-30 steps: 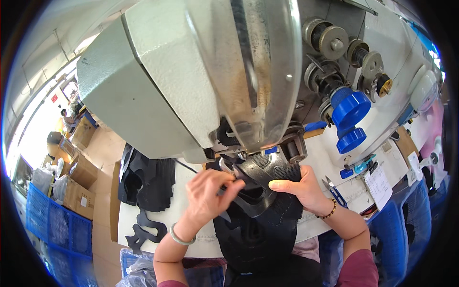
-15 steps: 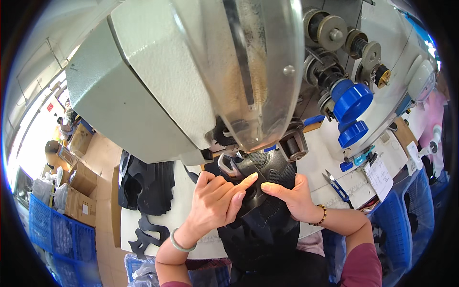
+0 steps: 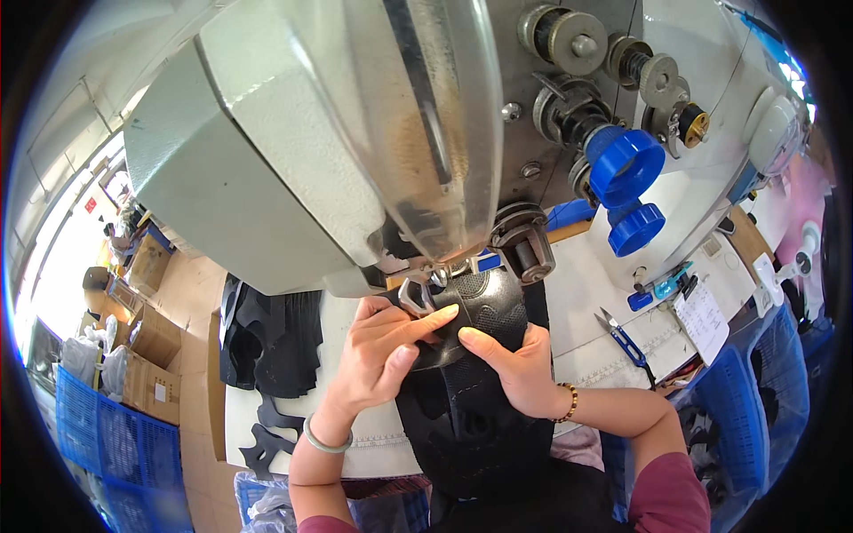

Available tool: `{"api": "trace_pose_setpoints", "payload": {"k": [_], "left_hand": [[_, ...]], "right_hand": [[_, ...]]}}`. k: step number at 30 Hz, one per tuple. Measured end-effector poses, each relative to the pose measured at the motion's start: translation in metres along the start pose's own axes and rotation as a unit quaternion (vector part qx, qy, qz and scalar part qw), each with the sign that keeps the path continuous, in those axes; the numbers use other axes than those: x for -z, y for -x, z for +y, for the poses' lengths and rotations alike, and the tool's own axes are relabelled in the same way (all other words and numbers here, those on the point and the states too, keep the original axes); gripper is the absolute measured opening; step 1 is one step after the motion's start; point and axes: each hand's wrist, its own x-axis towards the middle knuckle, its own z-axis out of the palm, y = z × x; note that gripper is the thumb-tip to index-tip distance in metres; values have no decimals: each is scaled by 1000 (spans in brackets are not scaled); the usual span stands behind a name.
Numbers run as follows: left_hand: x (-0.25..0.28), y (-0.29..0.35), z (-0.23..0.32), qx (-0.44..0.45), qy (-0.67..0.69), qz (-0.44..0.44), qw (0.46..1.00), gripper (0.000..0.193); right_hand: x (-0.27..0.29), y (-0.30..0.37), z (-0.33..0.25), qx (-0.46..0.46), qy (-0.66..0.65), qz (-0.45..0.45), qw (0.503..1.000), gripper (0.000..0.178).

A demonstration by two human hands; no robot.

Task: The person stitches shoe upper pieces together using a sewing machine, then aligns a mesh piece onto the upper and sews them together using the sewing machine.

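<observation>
Under the head of a sewing machine (image 3: 267, 169) lies a black shoe upper (image 3: 471, 404), with a perforated, shiny section beside the needle area. My left hand (image 3: 369, 351) rests on its left side, index finger stretched across the surface and thumb held apart. The other left fingers are bent and partly hidden. On the right side, my right hand (image 3: 522, 369) grips the upper, thumb on top and the remaining fingers mostly out of sight at its edge. A curved metal guard (image 3: 410, 298) stands just beyond my left index finger. The needle itself cannot be made out.
A clear shield (image 3: 444, 133) hangs before the machine head, near blue tension knobs (image 3: 625, 167). Black cut pieces (image 3: 275, 342) are stacked left on the white table (image 3: 373, 457). Blue-handled thread snips (image 3: 626, 342) and a paper sheet (image 3: 702, 324) lie right. Blue crates (image 3: 742, 400) flank the table.
The upper has turned and shifted slightly left and away from me, showing more of its shiny perforated section. Both hands have moved left with it, and my left thumb has drawn away from the index finger.
</observation>
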Motion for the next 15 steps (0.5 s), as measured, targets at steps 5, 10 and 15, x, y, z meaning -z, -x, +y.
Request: {"api": "trace_pose_setpoints", "payload": {"k": [5,10,15], "left_hand": [[9,0,2,38,30,-38,998,38],[6,-4,12,-8,-155,-1,988,35],[8,-3,7,-17,-227,11,974,32]], "right_hand": [[-10,-1,3,26,2,26,999,18],[-12,-8,1,22,3,32,999,18],[-19,-11,3,42,49,63,996,16]]}}
